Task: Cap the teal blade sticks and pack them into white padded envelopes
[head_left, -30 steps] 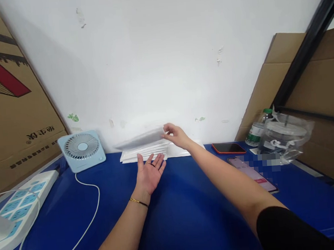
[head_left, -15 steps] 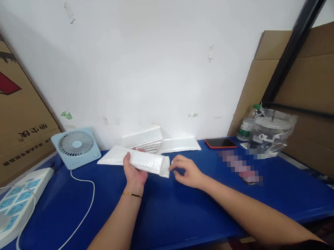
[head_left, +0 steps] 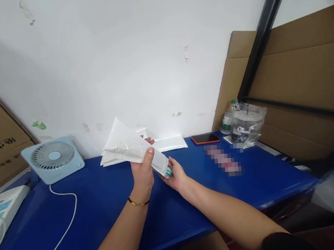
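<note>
A white padded mailer [head_left: 132, 147] slants down to the right in my left hand [head_left: 143, 172], whose thumb lies over it and whose fingers reach behind it. My right hand [head_left: 176, 175] is curled round the mailer's lower right end. A small teal object [head_left: 168, 172] shows at that end, between the mailer and my right fingers; most of it is hidden, so its kind is unclear. Behind my left hand more white padded mailers [head_left: 108, 160] lie on the table, partly covered by the held one. Another flat mailer [head_left: 171, 143] rests against the wall.
On the blue table [head_left: 104, 209] stands a light-blue fan [head_left: 55, 157] at left, near a power strip [head_left: 7, 212] and its white cord. To the right are a red-edged phone [head_left: 205, 138], a blurred-out item [head_left: 222, 160], a bottle [head_left: 226, 121] and a plastic-bagged container [head_left: 247, 125].
My view has turned right. The held mailer has tipped, its right end lower. My right hand has closed round that end, and a teal object now shows there.
</note>
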Demonstrator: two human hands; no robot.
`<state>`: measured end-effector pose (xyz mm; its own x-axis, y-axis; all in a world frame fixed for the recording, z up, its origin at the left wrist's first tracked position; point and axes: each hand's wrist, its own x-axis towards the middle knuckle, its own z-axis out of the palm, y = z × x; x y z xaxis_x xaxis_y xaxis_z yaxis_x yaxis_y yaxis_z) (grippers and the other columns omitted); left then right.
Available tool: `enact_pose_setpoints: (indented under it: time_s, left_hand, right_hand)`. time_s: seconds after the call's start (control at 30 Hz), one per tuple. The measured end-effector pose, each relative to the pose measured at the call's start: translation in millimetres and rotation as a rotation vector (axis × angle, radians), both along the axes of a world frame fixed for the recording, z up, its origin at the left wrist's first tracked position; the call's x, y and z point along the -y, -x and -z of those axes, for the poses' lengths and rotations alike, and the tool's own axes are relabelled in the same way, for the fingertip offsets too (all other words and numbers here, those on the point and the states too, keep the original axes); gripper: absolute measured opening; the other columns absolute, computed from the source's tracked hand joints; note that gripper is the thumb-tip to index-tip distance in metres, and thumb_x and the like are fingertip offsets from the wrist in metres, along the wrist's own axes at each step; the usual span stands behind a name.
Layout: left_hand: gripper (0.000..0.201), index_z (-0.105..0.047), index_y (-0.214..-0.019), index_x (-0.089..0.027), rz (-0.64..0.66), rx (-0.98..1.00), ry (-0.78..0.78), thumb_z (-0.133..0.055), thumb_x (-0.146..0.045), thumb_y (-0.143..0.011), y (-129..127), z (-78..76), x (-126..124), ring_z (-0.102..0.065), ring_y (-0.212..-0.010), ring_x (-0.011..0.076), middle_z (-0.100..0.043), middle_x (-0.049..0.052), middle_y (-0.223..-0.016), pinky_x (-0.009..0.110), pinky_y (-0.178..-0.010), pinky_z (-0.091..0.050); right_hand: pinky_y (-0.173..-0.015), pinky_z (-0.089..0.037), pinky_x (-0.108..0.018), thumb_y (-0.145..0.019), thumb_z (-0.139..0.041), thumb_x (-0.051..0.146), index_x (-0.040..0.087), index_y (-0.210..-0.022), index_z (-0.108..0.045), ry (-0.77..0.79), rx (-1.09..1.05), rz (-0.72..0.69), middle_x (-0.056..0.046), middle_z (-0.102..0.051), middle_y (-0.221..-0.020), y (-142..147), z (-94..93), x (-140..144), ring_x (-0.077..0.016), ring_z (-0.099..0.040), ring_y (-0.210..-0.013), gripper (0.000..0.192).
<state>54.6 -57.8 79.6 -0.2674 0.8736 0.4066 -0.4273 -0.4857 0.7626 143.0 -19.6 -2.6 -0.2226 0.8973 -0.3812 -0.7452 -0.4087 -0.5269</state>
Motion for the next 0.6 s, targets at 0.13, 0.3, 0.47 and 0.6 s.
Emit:
enact_pose_setpoints:
  time_s: [0.13, 0.3, 0.47, 0.6]
  left_hand:
    - [0.047, -0.053, -0.117, -0.028, -0.040, -0.005, -0.035, -0.068, -0.030, -0.072, 6, -4.5, -1, -0.058, -0.108, 0.0215, -0.060, 0.003, -0.116, 0.032, -0.091, -0.046]
    - [0.043, -0.054, -0.115, -0.027, -0.087, 0.024, -0.027, -0.066, -0.033, -0.074, 9, -3.4, -6, -0.058, -0.107, 0.0224, -0.060, 0.004, -0.114, 0.032, -0.088, -0.048]
    - [0.041, -0.054, -0.115, -0.027, -0.155, 0.060, -0.056, -0.064, -0.034, -0.076, 17, -7.4, -9, -0.059, -0.106, 0.0217, -0.059, 0.005, -0.115, 0.033, -0.088, -0.049]
    - [0.041, -0.055, -0.114, -0.024, -0.192, 0.105, -0.067, -0.065, -0.032, -0.075, 32, -11.7, -12, -0.060, -0.103, 0.0210, -0.060, 0.006, -0.112, 0.034, -0.090, -0.048]
  right_hand:
    - [-0.043, -0.044, -0.024, -0.085, -0.044, 0.043, 0.017, -0.086, -0.055, -0.044, 0.112, -0.066, -0.001, -0.061, -0.061, 3, 0.8, 5, -0.0144, -0.059, -0.050, 0.028]
    - [-0.028, -0.016, -0.015, -0.077, -0.054, 0.052, 0.018, -0.072, -0.049, -0.211, 0.384, -0.083, 0.005, -0.047, -0.043, 5, 0.8, 11, -0.0064, -0.037, -0.027, 0.034]
    - [-0.026, -0.014, -0.017, -0.074, -0.056, 0.053, 0.018, -0.061, -0.046, -0.325, 0.581, 0.002, 0.005, -0.046, -0.038, -5, 1.0, 0, -0.0058, -0.032, -0.026, 0.038]
    - [-0.027, -0.016, -0.020, -0.075, -0.052, 0.052, 0.018, -0.056, -0.047, -0.414, 0.833, 0.101, 0.004, -0.045, -0.037, -26, 3.8, -15, -0.0065, -0.031, -0.026, 0.039]
